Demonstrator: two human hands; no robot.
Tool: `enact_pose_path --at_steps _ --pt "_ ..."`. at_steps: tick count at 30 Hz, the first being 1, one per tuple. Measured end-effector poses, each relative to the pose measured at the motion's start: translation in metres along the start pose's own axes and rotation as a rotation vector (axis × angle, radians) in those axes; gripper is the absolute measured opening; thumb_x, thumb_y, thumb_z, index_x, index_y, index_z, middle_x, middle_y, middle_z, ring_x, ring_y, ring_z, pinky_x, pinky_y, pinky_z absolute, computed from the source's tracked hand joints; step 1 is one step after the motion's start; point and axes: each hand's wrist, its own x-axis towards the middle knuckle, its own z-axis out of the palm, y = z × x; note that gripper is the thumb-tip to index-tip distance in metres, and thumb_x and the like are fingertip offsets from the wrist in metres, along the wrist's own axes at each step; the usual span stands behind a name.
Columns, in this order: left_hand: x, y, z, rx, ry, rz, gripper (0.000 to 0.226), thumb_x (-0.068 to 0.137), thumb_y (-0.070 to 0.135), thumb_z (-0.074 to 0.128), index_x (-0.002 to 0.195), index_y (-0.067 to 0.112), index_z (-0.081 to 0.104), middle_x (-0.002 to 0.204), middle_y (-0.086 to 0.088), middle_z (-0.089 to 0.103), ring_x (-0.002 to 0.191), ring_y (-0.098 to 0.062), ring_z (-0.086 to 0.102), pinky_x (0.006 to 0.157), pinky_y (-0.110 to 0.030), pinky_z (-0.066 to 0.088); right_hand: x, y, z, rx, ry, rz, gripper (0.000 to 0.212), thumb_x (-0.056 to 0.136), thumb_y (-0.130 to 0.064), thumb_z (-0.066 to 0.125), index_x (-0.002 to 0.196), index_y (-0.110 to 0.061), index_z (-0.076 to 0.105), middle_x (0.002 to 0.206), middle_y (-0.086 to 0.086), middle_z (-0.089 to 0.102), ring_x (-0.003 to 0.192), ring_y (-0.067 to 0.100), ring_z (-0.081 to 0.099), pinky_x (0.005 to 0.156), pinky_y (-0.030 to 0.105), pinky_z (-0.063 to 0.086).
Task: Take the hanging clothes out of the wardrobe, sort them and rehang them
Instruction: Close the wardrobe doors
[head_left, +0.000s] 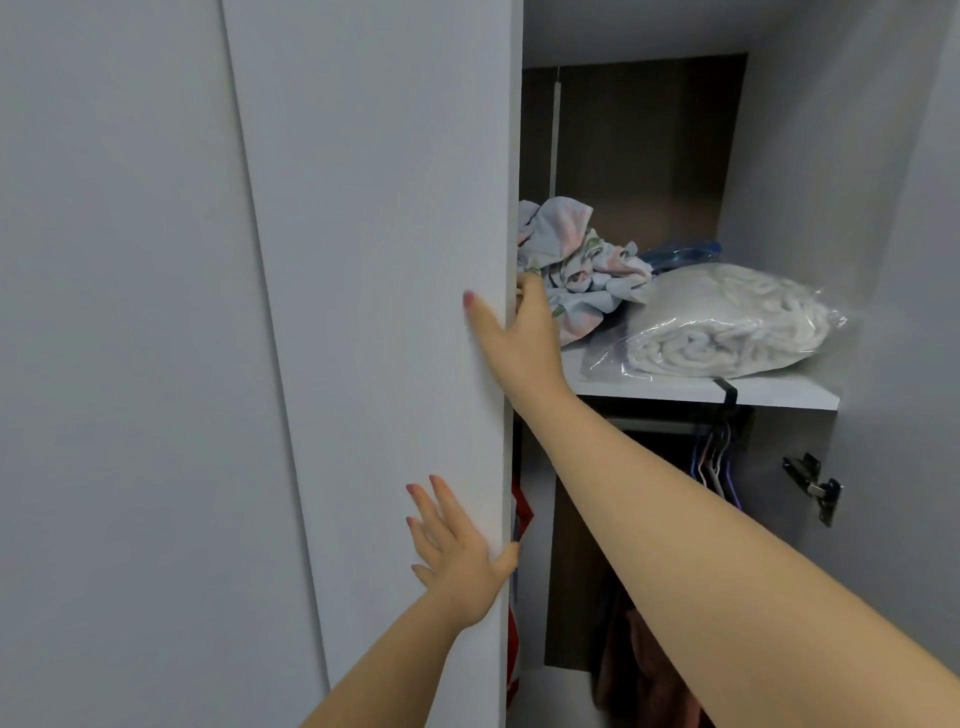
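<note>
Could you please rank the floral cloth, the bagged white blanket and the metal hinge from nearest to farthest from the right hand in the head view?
1. The floral cloth: on the shelf, just beside the right hand gripping the door.
2. The bagged white blanket: further right on the same shelf.
3. The metal hinge: below the shelf, far right.

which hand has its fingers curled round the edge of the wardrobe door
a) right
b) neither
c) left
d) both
a, the right hand hooks its fingers round the edge of the door, while the left hand lies on the door's face with straight fingers.
</note>
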Motion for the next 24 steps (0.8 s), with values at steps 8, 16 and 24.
enact_pose_path --at_steps 8,16,24 --pt "0.020 0.013 0.017 0.022 -0.022 -0.020 0.125 0.080 0.073 0.049 0.109 0.025 -0.062 0.143 -0.009 -0.049 0.144 -0.039 -0.018 0.114 -0.056 0.016 0.037 0.015 0.018 -0.333 0.404 -0.070 0.053 0.098 -0.052 0.037 0.094 -0.002 0.053 0.077 0.010 0.058 0.074 0.028 0.056 0.061 0.036 0.041" --pt "0.046 0.035 0.037 0.010 -0.035 -0.071 0.123 0.084 0.069 0.048 0.112 0.021 -0.063 0.121 -0.008 -0.066 0.141 -0.043 -0.023 0.113 -0.058 0.015 0.068 0.041 0.010 -0.367 0.429 -0.045 0.054 0.098 -0.052 0.036 0.101 -0.002 0.055 0.080 0.008 0.058 0.074 0.024 0.053 0.061 0.032 0.036" --pt "0.075 0.056 0.053 -0.027 -0.031 -0.170 0.122 0.086 0.064 0.046 0.110 0.018 -0.064 0.124 -0.013 -0.064 0.139 -0.045 -0.026 0.113 -0.061 0.010 0.099 0.067 0.000 -0.308 0.382 -0.030 0.054 0.099 -0.050 0.036 0.101 0.000 0.057 0.078 0.005 0.056 0.074 0.021 0.052 0.063 0.032 0.037"
